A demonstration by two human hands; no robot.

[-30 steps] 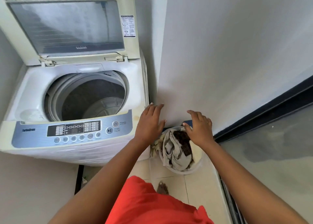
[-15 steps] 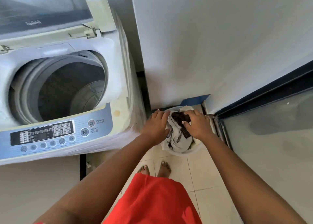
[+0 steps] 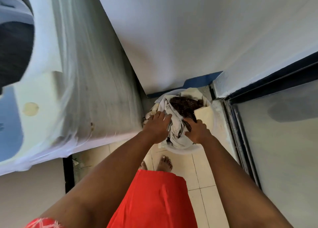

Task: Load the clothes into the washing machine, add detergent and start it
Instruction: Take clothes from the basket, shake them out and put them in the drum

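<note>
A white round basket [image 3: 182, 150] stands on the floor in the corner, heaped with clothes [image 3: 173, 107]: a pale grey garment over a dark brown one [image 3: 185, 105]. My left hand [image 3: 157, 124] lies on the left side of the heap, fingers spread over the grey cloth. My right hand [image 3: 197, 128] grips the cloth on the right side, fingers curled into it. The top-loading washing machine [image 3: 82, 83] fills the left, blurred; its dark open drum [image 3: 13, 50] shows at the far left edge.
A white wall [image 3: 189, 29] rises behind the basket with a blue skirting strip [image 3: 201, 80]. A dark-framed glass door [image 3: 275, 141] runs along the right. Pale floor tiles [image 3: 203, 172] and my bare feet [image 3: 163, 163] lie below the basket.
The view has tipped down and swung right, so the machine's panel left the frame. Both hands have sunk further into the clothes heap, the right one closing on the cloth.
</note>
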